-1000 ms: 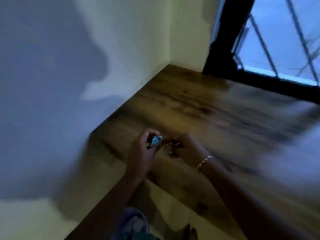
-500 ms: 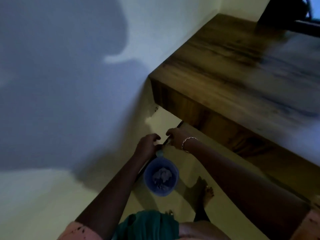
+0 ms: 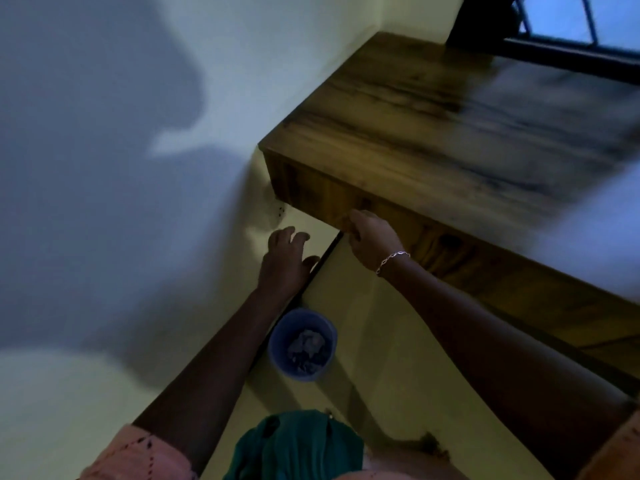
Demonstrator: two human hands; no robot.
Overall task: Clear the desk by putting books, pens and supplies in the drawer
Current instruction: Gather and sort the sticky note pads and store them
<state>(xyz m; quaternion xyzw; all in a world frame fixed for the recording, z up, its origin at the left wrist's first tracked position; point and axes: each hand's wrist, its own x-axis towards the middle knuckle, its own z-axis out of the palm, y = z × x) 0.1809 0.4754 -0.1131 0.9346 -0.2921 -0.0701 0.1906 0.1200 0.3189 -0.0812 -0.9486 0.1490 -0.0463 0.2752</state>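
Dim view down from your head at the left front corner of a wooden desk (image 3: 415, 133), which fills the upper right and meets a pale wall (image 3: 104, 202) on its left edge. A dark-framed window (image 3: 571, 19) sits behind the desk's far edge. Your right hand (image 3: 374, 237), with a thin chain bracelet (image 3: 393, 260) at the wrist, is at the lower edge of the desk's front panel (image 3: 311, 192), near the left corner. Its fingers are bent toward that edge and their tips are hidden, so I cannot tell whether they grip it, or whether this panel is the drawer front. Your left hand (image 3: 285, 258) hangs just left of it, below the desk corner, with its fingers spread and loose, holding nothing. The two hands are apart, with a dark line (image 3: 325, 252) running down between them. On the floor (image 3: 398, 341) below your left forearm stands a round blue bin (image 3: 301, 344) holding crumpled paper (image 3: 308, 342). A pink sleeve (image 3: 138, 455) and green cloth (image 3: 294, 445) cross the bottom edge. Your shadow covers much of the wall. Half a second ago both hands met just above the bin; since then the left has opened and the right has risen to the desk front
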